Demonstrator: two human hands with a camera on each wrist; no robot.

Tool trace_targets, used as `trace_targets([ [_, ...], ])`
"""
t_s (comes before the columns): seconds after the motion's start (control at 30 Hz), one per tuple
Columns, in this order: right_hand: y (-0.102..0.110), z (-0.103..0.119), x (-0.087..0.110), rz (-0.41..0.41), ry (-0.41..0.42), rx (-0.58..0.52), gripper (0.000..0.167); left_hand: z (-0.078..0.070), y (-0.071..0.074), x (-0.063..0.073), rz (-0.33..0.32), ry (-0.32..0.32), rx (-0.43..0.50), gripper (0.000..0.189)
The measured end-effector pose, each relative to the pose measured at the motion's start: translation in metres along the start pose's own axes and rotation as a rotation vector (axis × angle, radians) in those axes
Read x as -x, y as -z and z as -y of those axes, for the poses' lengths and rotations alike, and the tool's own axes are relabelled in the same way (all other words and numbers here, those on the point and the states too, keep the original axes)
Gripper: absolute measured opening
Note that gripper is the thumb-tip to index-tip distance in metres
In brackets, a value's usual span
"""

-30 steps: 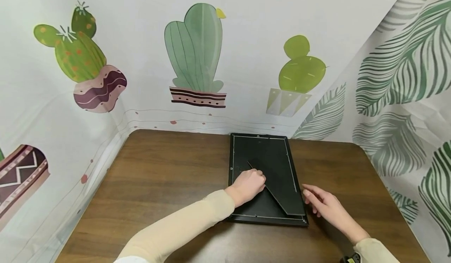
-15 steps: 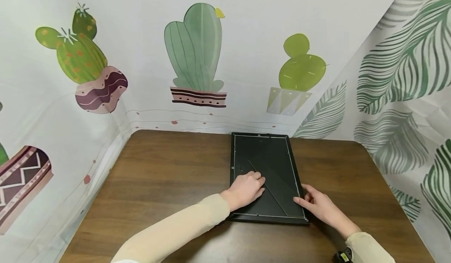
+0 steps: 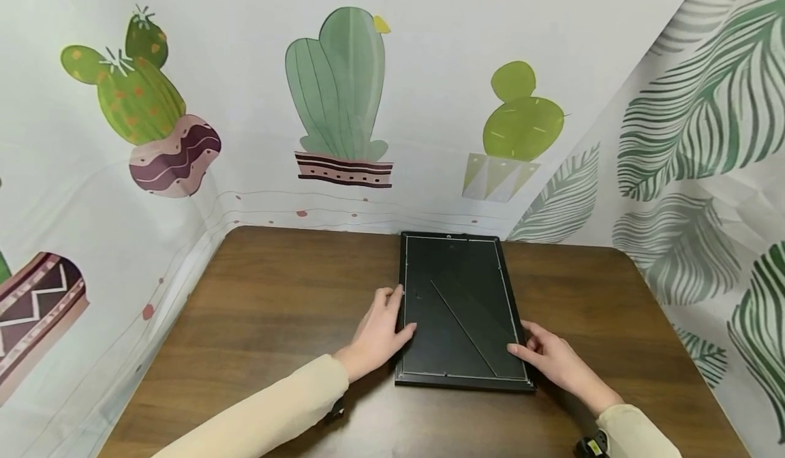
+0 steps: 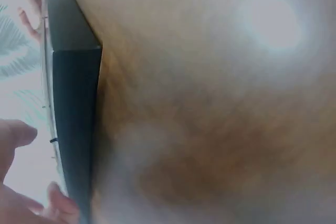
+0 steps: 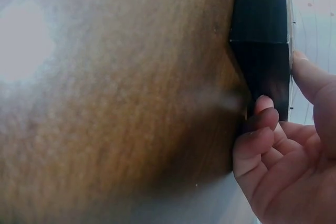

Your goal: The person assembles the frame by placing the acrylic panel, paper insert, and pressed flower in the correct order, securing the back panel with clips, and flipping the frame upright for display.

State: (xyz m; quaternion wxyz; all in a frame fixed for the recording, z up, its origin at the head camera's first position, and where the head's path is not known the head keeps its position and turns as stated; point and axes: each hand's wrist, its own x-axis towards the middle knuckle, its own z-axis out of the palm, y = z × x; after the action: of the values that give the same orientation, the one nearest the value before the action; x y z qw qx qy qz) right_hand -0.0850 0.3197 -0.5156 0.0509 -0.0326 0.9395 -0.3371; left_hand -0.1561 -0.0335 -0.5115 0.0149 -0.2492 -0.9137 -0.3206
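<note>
A black picture frame (image 3: 454,308) lies face down on the wooden table, its easel stand (image 3: 484,322) folded flat against the backing. My left hand (image 3: 380,332) is at the frame's left edge, fingers along the side and thumb above the back. In the left wrist view, that thumb (image 4: 21,132) stands apart from the frame (image 4: 73,108). At the lower right edge my right hand (image 3: 555,359) grips the frame. The right wrist view shows its thumb (image 5: 310,77) on the back rim and curled fingers (image 5: 257,135) against the side.
The brown wooden table (image 3: 294,287) extends to both sides of the frame. A white cloth backdrop (image 3: 245,103) printed with cacti and leaves hangs behind and beside it. The frame's top edge lies close to the backdrop.
My left hand has let go of the easel stand, which now lies flat, and moved left to the frame's edge. My right hand has moved in from beside the frame and taken hold of its edge.
</note>
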Motion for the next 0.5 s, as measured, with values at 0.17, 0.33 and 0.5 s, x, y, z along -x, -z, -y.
trace_targets([
  [0.17,-0.001,-0.002,0.001,0.0,0.005,0.002,0.068,0.001,-0.002,0.013,0.11,0.21,0.142,0.11],
  [0.33,-0.001,-0.001,0.001,-0.008,0.018,-0.013,0.071,-0.01,-0.009,0.022,0.195,0.224,0.147,0.131],
  [0.5,-0.003,0.002,0.0,-0.007,0.037,-0.027,0.071,-0.02,-0.016,0.028,0.195,0.235,0.038,0.145],
])
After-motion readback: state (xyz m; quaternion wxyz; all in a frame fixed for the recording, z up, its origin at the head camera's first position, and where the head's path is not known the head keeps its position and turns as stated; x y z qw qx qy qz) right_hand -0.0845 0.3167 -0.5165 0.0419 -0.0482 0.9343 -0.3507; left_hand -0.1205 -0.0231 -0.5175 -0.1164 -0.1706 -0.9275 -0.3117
